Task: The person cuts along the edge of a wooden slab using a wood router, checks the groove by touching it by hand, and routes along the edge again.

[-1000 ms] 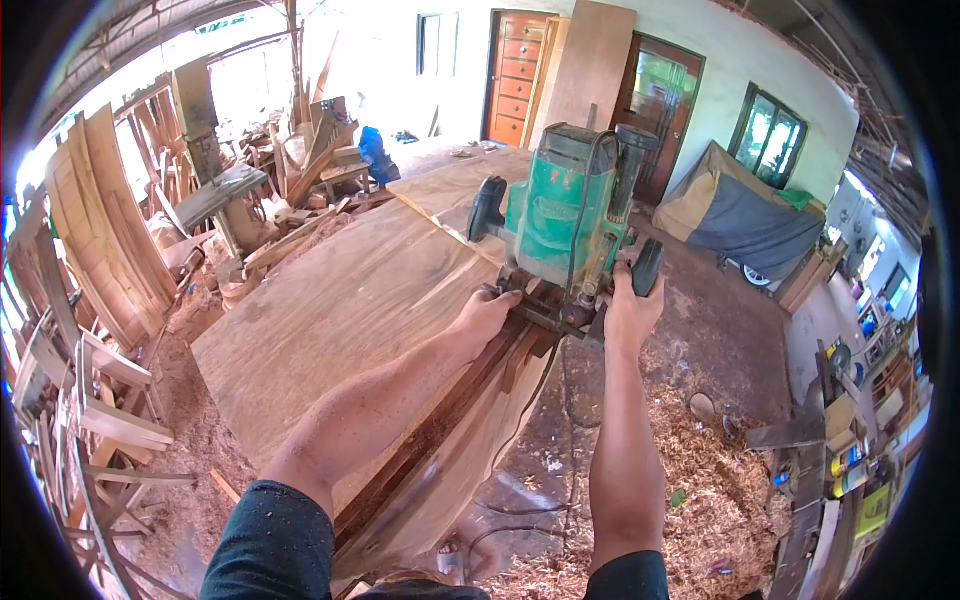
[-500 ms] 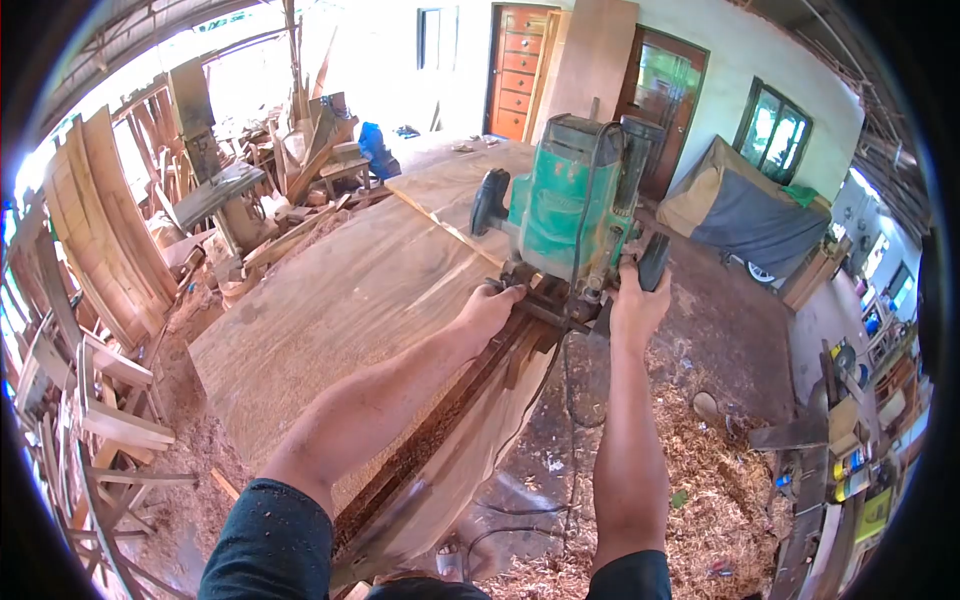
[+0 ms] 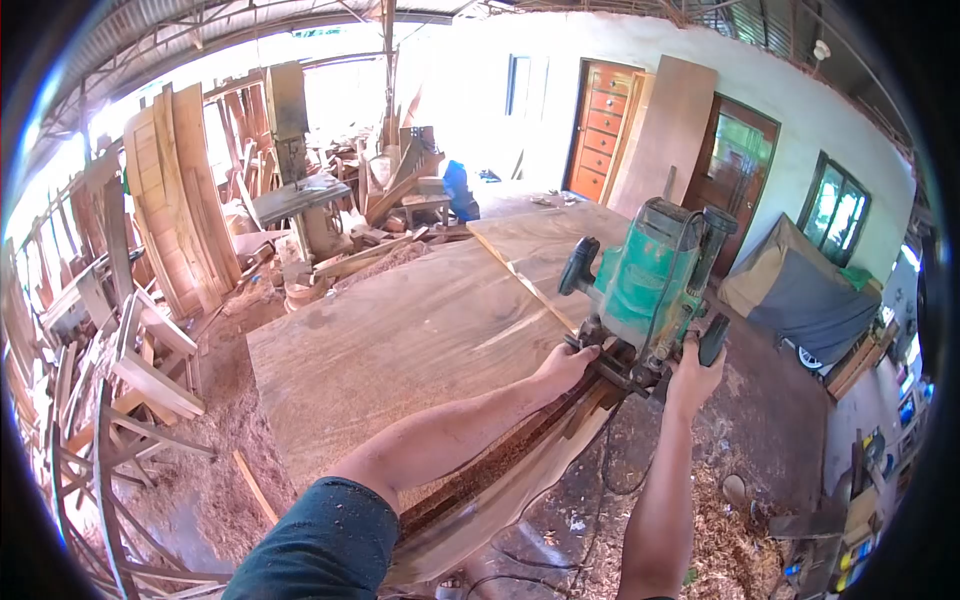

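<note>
A green plunge router (image 3: 650,275) with black side handles stands near the far end of a wide wooden slab (image 3: 400,320), close to its right edge. My left hand (image 3: 570,367) is closed on the router's base at its near left side. On the other side my right hand (image 3: 697,376) wraps round the base by the right handle, fingers partly hidden. Along the slab's edge runs a dark groove strewn with wood chips (image 3: 470,485). A thin light strip of wood (image 3: 525,285) lies across the slab beyond the router. The cutting bit is hidden.
A black power cord (image 3: 600,500) hangs down by the slab's right side. Wood shavings (image 3: 735,540) cover the floor. Stacked chair frames (image 3: 150,370) and leaning planks (image 3: 180,210) stand on the left. A covered vehicle (image 3: 800,290) is at the right by the wall.
The view has swung left and up, so the slab, router and hands sit further right and lower. Both hands keep their hold on the router.
</note>
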Available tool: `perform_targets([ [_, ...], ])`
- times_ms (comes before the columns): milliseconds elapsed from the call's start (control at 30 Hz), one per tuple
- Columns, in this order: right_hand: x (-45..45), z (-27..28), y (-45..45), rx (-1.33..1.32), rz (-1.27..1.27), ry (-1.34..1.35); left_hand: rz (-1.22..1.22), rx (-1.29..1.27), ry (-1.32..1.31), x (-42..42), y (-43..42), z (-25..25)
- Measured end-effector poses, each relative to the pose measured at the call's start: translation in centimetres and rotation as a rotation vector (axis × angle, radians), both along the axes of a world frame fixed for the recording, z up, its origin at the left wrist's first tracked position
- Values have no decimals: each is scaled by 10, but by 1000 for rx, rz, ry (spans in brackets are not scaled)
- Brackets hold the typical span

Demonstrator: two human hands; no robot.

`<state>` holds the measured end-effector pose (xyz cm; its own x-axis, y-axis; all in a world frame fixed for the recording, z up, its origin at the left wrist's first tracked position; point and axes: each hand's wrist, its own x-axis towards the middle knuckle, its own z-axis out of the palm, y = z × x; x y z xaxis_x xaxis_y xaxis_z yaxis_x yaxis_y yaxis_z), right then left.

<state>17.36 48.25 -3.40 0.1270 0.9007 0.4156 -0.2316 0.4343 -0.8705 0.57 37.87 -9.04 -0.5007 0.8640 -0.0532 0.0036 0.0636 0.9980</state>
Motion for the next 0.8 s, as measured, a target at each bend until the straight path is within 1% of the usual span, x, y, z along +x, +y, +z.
perform_targets([
  [67,-1,-2,1,32,20,6,5,-21,23,0,-2,-1],
  [167,2,2,-2,30,37,-36,51,-122,112,11,-19,28],
  [200,3,4,-6,14,26,-59,67,75,55,3,0,-5],
  [233,4,10,-15,26,0,-64,154,-51,179,19,-21,30],
  [267,4,16,-21,33,-40,-71,126,-42,209,15,-17,24],
  [300,4,2,0,86,-131,-173,115,-27,197,8,-6,8],
  [333,5,-4,5,29,-15,-69,96,-164,196,4,-5,14],
  [367,10,7,-6,33,-116,-197,99,-50,118,1,-1,4],
  [400,7,5,-4,56,-115,-148,95,62,40,-2,4,-5],
  [433,4,3,-2,80,-112,-100,165,-146,195,-8,3,0],
  [500,8,7,-5,34,-94,-122,102,18,38,-5,3,2],
  [567,8,12,-8,73,-55,-45,73,59,42,-23,12,-15],
  [633,8,9,-4,70,-40,-11,78,3,110,-26,11,-13],
  [700,7,4,-3,94,-58,-6,69,5,124,-35,12,-18],
  [767,7,2,2,169,-75,-16,7,50,80,-52,17,-30],
  [800,13,6,-3,109,-51,-31,2,24,53,-62,20,-37],
])
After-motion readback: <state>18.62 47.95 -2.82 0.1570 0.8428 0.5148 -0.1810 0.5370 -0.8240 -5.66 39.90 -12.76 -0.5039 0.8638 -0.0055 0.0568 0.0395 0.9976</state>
